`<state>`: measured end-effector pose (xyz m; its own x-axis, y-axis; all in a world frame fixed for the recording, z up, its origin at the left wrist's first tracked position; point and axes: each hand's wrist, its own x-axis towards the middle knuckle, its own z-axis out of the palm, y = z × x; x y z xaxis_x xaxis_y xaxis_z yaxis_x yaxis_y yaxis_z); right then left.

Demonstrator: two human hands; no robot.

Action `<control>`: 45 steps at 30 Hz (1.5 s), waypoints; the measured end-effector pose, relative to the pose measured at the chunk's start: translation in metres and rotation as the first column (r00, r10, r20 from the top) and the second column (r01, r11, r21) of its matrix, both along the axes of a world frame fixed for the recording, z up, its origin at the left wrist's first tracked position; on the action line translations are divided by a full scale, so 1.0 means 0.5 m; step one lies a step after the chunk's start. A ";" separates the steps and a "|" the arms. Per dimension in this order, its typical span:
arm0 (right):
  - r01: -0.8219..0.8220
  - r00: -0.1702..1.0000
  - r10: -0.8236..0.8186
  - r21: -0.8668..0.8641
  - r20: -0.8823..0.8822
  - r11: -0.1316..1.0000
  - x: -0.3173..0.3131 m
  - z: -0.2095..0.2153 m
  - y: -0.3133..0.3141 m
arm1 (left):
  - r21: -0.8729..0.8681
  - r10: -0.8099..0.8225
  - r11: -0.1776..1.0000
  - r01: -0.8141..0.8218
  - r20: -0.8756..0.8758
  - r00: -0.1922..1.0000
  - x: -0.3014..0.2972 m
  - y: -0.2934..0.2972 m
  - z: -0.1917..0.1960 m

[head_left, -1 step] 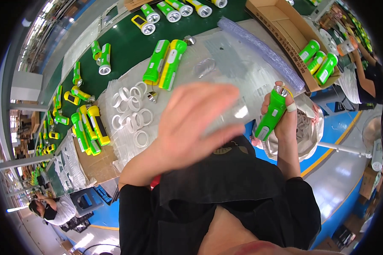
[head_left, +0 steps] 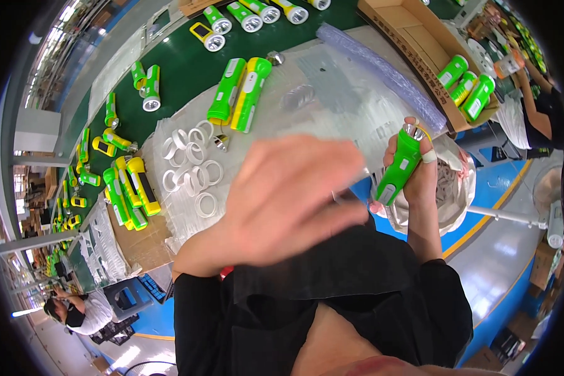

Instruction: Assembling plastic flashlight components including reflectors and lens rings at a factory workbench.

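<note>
While both hands are up off the desk [head_left: 188, 70], left to right: a bunch of green and yellow flashlights [head_left: 128, 183] lies on cardboard [head_left: 147, 250]. Next, white rings [head_left: 192, 182] loose on the clear sheeting, small silver reflector [head_left: 220, 143] just beside them, two flashlight bodies [head_left: 237, 94] side by side above.

Left hand [head_left: 294, 203] is in the middle, motion-blurred; thumb sits apart from the fingers, but can't tell if anything is pinched there. Not touching the right hand or its part.

Bubble wrap roll [head_left: 382, 76] lies up behind. Right hand [head_left: 422, 175] is wrapped around a green flashlight [head_left: 397, 168], tilted, silver end [head_left: 412, 130] up, fingers around that end, thin yellow loop [head_left: 427, 133] there. It's off the desk edge, white sack [head_left: 460, 194] behind. Far right: carton [head_left: 420, 34] with flashlights inside.

My read: step in hand is handling at the silver end; can't tell if it's seated. Next move calls for a steady right grip, loop kept clear.
</note>
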<state>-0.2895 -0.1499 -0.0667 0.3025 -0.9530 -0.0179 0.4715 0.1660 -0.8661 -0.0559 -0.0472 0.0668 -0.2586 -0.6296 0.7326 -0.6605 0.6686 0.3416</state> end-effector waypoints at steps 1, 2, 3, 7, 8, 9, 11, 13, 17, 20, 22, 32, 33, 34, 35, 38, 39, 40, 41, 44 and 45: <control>0.007 1.000 -0.007 -0.010 -0.005 1.000 0.003 0.010 0.005 | -0.070 -0.062 0.996 0.059 -0.049 0.997 -0.010 0.020 0.007; 0.004 1.000 -0.004 -0.006 -0.007 1.000 0.004 0.014 0.010 | -0.141 -0.125 0.984 0.111 -0.093 0.988 -0.020 0.035 0.013; -0.024 0.999 0.025 -0.031 0.040 0.999 0.005 0.017 0.015 | -0.178 -0.133 0.977 0.114 -0.099 0.986 -0.028 0.046 0.025; -0.092 0.995 0.086 -0.137 -0.050 0.986 0.034 0.038 0.031 | 0.013 -0.102 0.995 0.103 -0.052 0.993 0.002 0.022 0.004; -0.151 0.987 0.140 -0.162 -0.080 0.975 0.053 0.054 0.041 | 0.189 -0.012 0.981 0.036 -0.126 0.992 0.002 0.029 -0.005; -0.254 0.967 0.244 -0.198 -0.072 0.947 0.064 0.063 0.044 | 0.205 0.020 0.979 0.014 -0.162 0.987 0.005 0.024 -0.026; -0.399 0.915 0.402 -0.226 -0.036 0.888 0.096 0.081 0.060 | 0.220 0.068 0.975 -0.026 -0.190 0.979 0.010 0.015 -0.058; -0.515 0.855 0.516 -0.223 -0.059 0.828 0.124 0.086 0.072 | 0.121 0.109 0.988 -0.098 -0.084 0.990 0.011 0.015 -0.078; -0.609 0.791 0.608 -0.195 -0.072 0.769 0.184 0.085 0.090 | 0.074 0.228 0.971 -0.226 -0.026 0.973 0.041 0.052 -0.132; -0.700 0.711 0.698 -0.174 -0.084 0.693 0.216 0.084 0.092 | 0.076 0.231 0.972 -0.224 -0.107 0.967 0.063 0.077 -0.150; -0.745 0.665 0.741 -0.152 -0.094 0.650 0.237 0.081 0.097 | 0.088 0.236 0.970 -0.227 -0.112 0.965 0.078 0.092 -0.158; -0.790 0.613 0.764 -0.165 -0.201 0.591 0.340 0.056 0.124 | 0.026 0.293 0.954 -0.298 -0.277 0.915 0.144 0.108 -0.210; -0.831 0.557 0.815 -0.099 -0.161 0.548 0.351 0.061 0.121 | 0.030 0.309 0.950 -0.311 -0.245 0.919 0.157 0.112 -0.210; -0.832 0.555 0.816 -0.095 -0.162 0.547 0.362 0.062 0.125 | 0.031 0.329 0.943 -0.332 -0.242 0.913 0.167 0.119 -0.209; -0.844 0.537 0.829 -0.099 -0.158 0.527 0.373 0.062 0.127 | 0.062 0.326 0.945 -0.320 -0.200 0.924 0.178 0.128 -0.205; -0.814 0.578 0.798 -0.199 -0.173 0.546 0.416 0.068 0.133 | 0.097 0.334 0.943 -0.320 -0.301 0.893 0.202 0.154 -0.189; -0.790 0.601 0.781 -0.271 -0.169 0.550 0.423 0.068 0.122 | 0.092 0.366 0.930 -0.357 -0.355 0.861 0.212 0.165 -0.177; -0.764 0.617 0.773 -0.349 -0.150 0.542 0.436 0.064 0.101 | 0.081 0.430 0.897 -0.435 -0.392 0.813 0.236 0.180 -0.168; -0.705 0.677 0.727 -0.385 -0.113 0.596 0.448 0.061 0.086 | 0.086 0.534 0.839 -0.537 -0.314 0.785 0.273 0.194 -0.172; -0.582 0.793 0.601 -0.423 -0.104 0.695 0.443 0.033 0.032 | 0.122 0.749 0.662 -0.740 -0.086 0.657 0.369 0.246 -0.212; -0.568 0.808 0.569 -0.456 -0.153 0.685 0.445 0.008 0.022 | 0.180 0.783 0.616 -0.767 -0.034 0.621 0.384 0.262 -0.231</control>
<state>-0.0672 -0.1391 -0.0627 0.7887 -0.4886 0.3730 0.4210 -0.0127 -0.9070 0.1361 0.0840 -0.0488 0.4410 -0.6531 0.6156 -0.8677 -0.1350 0.4784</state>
